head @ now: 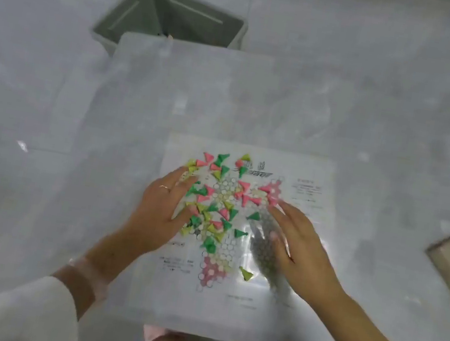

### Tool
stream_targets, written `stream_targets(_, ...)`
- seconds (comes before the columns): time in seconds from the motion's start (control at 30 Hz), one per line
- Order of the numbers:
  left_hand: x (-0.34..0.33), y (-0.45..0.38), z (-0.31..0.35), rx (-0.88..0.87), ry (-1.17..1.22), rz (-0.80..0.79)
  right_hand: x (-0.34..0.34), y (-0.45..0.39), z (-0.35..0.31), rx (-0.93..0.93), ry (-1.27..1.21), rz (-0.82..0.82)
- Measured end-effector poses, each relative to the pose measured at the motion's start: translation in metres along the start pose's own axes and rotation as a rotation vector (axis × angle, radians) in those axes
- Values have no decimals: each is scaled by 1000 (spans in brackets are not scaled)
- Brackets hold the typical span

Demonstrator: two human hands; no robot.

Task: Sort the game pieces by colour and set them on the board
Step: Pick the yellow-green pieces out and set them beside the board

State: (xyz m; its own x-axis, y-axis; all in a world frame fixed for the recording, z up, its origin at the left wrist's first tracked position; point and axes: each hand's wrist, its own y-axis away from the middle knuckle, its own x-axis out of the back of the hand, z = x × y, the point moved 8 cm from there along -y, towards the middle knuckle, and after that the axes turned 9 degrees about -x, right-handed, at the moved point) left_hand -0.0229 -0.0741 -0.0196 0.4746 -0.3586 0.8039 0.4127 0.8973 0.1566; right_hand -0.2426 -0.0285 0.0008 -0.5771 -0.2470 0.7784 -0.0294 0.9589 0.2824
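On the game board, left hand lies flat, fingers spread among the cone pieces, gripping none. Right hand flat too, fingers straight, fingertips at the pink cluster. Pink, green, yellow cones lie tipped, pointing every way. Grey bin beyond the table; contents unclear.
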Motion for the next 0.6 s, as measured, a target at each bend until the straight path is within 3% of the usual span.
stream_targets(0.13, -48, 26, -46, 23, -39, 144, -85, -12, 9, 172, 107, -88)
stream_targets(0.23, -56, 39, -62, -54, 16, 310, -95, -20, 22, 208, -18, 43)
stream_targets(0.4, -68, 36, -47, -232, -120, 348, -97, -15, 27, 305, -25, 160)
stream_targets(0.6, -70, 31, -57, -143, -141, 371, -89, -12, 19, 300, -90, 207)
